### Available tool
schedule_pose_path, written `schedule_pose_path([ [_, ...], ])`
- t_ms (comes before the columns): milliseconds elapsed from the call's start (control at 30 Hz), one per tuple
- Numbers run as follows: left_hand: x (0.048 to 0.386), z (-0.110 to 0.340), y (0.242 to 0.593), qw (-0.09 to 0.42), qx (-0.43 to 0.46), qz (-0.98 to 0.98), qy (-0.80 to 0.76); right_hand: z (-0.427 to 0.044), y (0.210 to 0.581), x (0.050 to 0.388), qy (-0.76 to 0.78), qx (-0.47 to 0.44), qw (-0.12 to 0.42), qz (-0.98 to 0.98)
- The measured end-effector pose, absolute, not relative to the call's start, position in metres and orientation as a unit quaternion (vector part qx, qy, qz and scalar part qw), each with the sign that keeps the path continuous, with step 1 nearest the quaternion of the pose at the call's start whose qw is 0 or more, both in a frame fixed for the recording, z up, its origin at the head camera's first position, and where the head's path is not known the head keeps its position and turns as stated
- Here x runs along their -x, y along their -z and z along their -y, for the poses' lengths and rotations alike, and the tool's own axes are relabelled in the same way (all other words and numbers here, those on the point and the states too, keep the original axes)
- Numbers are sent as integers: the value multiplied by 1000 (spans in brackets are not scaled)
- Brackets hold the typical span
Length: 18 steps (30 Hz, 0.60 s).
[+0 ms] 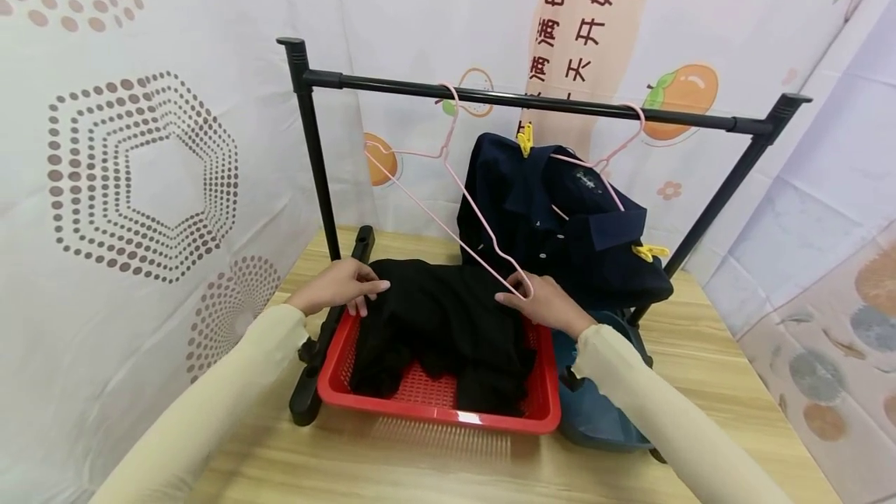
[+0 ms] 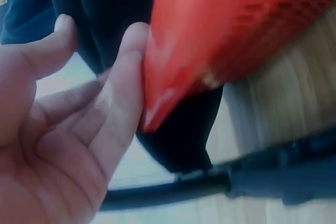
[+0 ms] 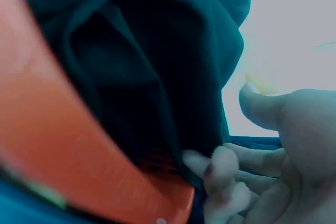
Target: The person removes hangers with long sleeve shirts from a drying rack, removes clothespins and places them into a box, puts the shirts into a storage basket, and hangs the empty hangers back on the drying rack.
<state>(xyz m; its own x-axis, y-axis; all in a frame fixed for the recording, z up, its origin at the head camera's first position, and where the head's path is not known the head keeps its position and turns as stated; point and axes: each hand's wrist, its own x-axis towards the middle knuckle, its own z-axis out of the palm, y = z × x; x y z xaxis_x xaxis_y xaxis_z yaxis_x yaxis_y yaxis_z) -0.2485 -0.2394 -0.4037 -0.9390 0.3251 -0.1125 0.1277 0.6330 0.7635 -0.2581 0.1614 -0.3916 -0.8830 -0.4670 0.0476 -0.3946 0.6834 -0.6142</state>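
A black garment (image 1: 441, 309) lies crumpled in a red plastic basket (image 1: 434, 413). My left hand (image 1: 343, 286) is at the basket's back left corner; in the left wrist view its fingers (image 2: 118, 103) lie along the red rim, with the thumb apart. At the back right corner is my right hand (image 1: 542, 303), its fingers beside the garment's edge and its thumb raised away in the right wrist view. A bare pink hanger (image 1: 445, 152) hangs from the rack, its lower end overlapping the right hand in the head view.
A black rack's rail (image 1: 392, 86) spans above the basket. On the right, a navy shirt (image 1: 500, 193) hangs on another pink hanger (image 1: 638, 117) with yellow clips (image 1: 525, 140). Below it stands a blue basin (image 1: 605, 414). The rack's left foot (image 1: 306, 395) is close beside the basket.
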Motion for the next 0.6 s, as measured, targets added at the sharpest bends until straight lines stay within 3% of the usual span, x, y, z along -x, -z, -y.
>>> schedule_pose_path([
  [133, 254, 233, 403, 117, -96, -895, -420, -154, 393, 267, 347, 228, 90, -905],
  [367, 260, 234, 402, 73, -33, -904, -420, -154, 400, 287, 344, 203, 44, -916],
  [600, 265, 241, 400, 72, -37, -940, -330, -161, 411, 301, 286, 192, 5, -939],
])
